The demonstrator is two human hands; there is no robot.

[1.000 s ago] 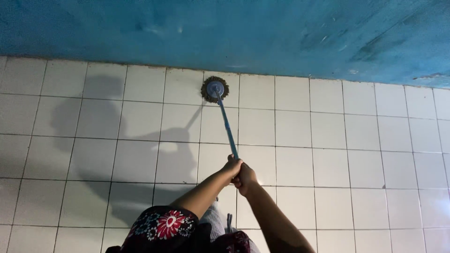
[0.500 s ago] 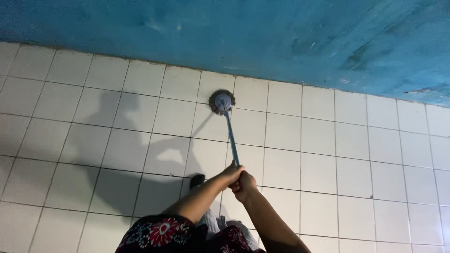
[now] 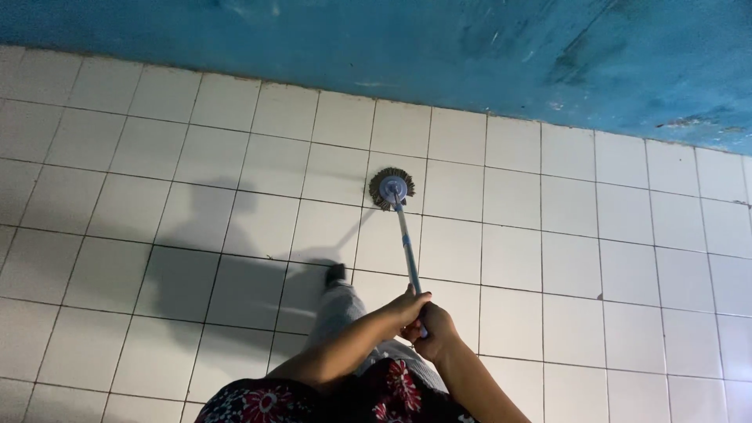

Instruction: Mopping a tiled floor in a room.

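1. Gripping the near end of the mop handle [image 3: 406, 247], both hands are closed around it: the left hand [image 3: 404, 305] sits uppermost and the right hand [image 3: 435, 325] just below, the two touching.
2. The handle is a thin, straight pole, light blue, apparently smooth metal or plastic. It looks stiff and shows no bend under load.
3. The mop head [image 3: 392, 189] is a round disc with a pale hub and a fringe of dark, shaggy fibres. It lies flat on the floor [image 3: 548, 258], well ahead of the hands and near the blue wall [image 3: 392, 47].
4. Handling judgement: the tool looks light. The soft fringe should yield and drag. A smooth pole may slip if wet, so a two-handed hold near the end, as seen, suits it.
5. The floor is square white glazed tile with dark grout lines, hard and probably slick.
6. The wall is painted blue, its surface streaked and scuffed.
7. A floral garment [image 3: 266, 403] and one grey trouser leg [image 3: 337, 309] with a dark shoe show below the arms.
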